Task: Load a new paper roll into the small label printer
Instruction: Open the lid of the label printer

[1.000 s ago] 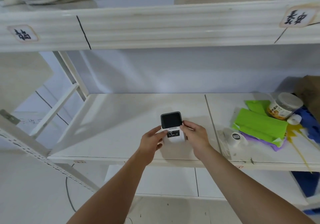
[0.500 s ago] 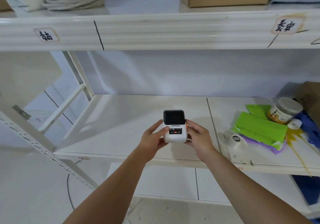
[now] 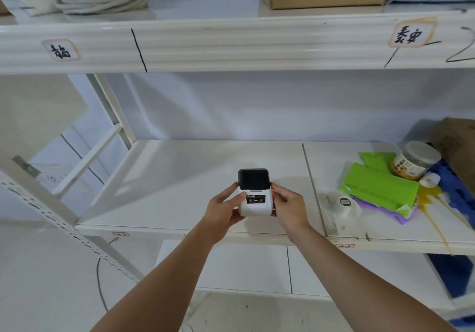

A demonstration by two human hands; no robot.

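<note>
A small white label printer (image 3: 255, 204) with a dark lid on top is held between both hands above the front of the white shelf (image 3: 180, 177). My left hand (image 3: 223, 209) grips its left side, thumb on the front face. My right hand (image 3: 289, 208) grips its right side. A white paper roll (image 3: 344, 207) in clear wrapping lies on the shelf to the right of my right hand, apart from it.
Green and purple folded sheets (image 3: 380, 188), a lidded jar (image 3: 413, 159), a small white cap (image 3: 429, 179) and a yellow-blue item lie at the right. A brown box (image 3: 457, 146) stands at the far right. The upper shelf (image 3: 231, 46) carries a cardboard box and coiled cable.
The printer has been lifted off the shelf and held higher between both hands. The camera has moved closer and tilted up a little.
</note>
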